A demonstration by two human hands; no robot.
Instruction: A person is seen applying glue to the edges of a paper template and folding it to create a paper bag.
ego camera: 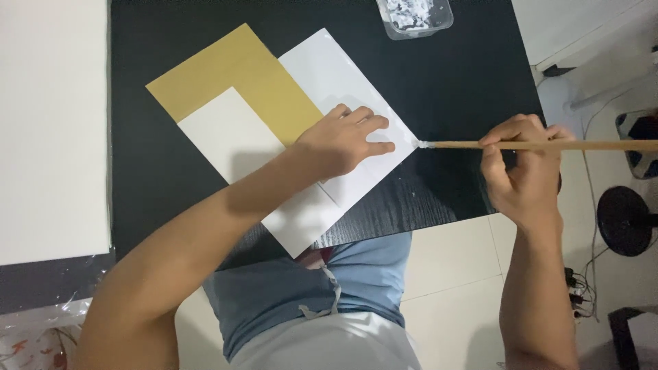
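Head view shows us a black table [466, 89] carrying three overlapping sheets: a tan card sheet [233, 72] at the far left, a matte white sheet [226, 133] lying over its near corner, and a glossy white sheet [329, 68] running diagonally beside them toward our lap. A clear plastic tub [415, 17] of white paste sits at the far edge of the table.

Our left hand [346, 140] lies flat on the glossy white sheet, fingers spread, pressing it down and clamped on nothing. Our right hand [524, 164] is off the table's right edge, fingers closed round the shaft of a long wooden brush [466, 144].

Orientation: the brush's long axis runs almost level across the view, left to right. Its white-coated tip [423, 144] points left and meets the right corner of the glossy white sheet, just beside our left fingertips — the handle end extends right, beyond the picture edge.

Hazards, as we judge them:
- A loaded tip working on the very corner may run off the sheet and smear the black table.
- The tip stands close to our left fingertips — paste may transfer to them and mark the sheet.
- Holding the shaft far from the tip gives weak control; a slip could skid the sheet or lift its corner.
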